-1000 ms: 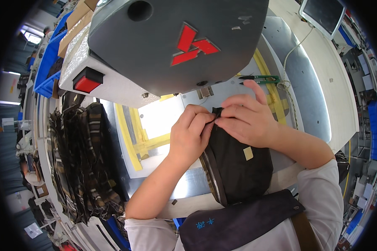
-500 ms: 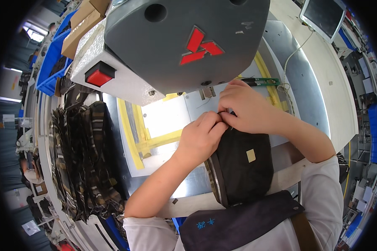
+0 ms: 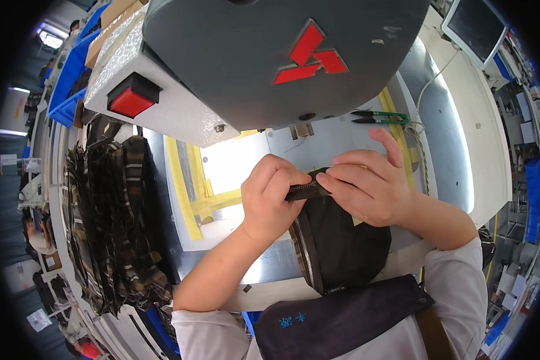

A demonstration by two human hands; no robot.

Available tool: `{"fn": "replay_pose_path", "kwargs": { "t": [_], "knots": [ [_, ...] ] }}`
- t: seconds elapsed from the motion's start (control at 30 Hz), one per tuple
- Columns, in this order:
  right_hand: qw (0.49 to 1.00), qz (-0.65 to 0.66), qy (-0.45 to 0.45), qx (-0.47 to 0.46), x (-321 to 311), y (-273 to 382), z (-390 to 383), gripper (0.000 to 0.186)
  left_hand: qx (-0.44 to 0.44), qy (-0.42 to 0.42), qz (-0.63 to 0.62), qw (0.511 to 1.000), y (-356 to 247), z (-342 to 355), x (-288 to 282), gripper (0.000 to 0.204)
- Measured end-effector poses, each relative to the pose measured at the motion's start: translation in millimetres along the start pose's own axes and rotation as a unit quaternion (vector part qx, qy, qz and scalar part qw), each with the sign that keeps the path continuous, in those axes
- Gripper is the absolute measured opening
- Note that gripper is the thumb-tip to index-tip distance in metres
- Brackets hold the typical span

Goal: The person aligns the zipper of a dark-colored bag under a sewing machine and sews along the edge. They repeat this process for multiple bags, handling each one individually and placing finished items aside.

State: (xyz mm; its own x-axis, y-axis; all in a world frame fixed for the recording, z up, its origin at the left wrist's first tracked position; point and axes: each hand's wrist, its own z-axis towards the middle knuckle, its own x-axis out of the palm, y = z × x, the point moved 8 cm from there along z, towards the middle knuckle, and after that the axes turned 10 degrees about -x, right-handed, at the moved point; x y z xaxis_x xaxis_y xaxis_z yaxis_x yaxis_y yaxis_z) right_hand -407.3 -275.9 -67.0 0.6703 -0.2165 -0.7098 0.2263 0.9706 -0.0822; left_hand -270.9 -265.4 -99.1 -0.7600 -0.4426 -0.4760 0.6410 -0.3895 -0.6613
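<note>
Pinching the far end of a dark bag (image 3: 348, 252), the left hand (image 3: 270, 195) and right hand (image 3: 372, 186) have their fingers closed on it side by side, one right finger raised. The bag lies over the near edge of the counter (image 3: 474, 156), its zipper (image 3: 303, 249) along the left. A machine (image 3: 240, 66) looms beyond; snips (image 3: 397, 117) lie far right, plaid cloth (image 3: 117, 234) hangs left.

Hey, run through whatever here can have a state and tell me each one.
Left hand: grip closed on the dark bag
Right hand: grip closed on the dark bag
Dark bag: held at its far end
Metal zipper: open or closed unclear
Green-handled snips: not held, blades apart
Screen: dark
</note>
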Motion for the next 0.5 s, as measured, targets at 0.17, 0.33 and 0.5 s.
{"fn": "replay_pose_path", "kwargs": {
  "t": [0.17, 0.33, 0.5],
  "knots": [
    [0.999, 0.038, -0.009, 0.031, 0, -5, 0, 0.015, 0.049, -0.004, -0.012, 0.999, -6, -2, -3, 0.030],
    [0.981, 0.136, 0.019, 0.139, 9, -23, -3, 0.017, 0.095, 0.005, 0.000, 0.995, -12, -3, -1, 0.029],
    [0.976, 0.138, 0.023, 0.169, 10, -24, -1, 0.013, 0.103, 0.015, 0.018, 0.994, -16, -2, 0, 0.029]
  ]
}}
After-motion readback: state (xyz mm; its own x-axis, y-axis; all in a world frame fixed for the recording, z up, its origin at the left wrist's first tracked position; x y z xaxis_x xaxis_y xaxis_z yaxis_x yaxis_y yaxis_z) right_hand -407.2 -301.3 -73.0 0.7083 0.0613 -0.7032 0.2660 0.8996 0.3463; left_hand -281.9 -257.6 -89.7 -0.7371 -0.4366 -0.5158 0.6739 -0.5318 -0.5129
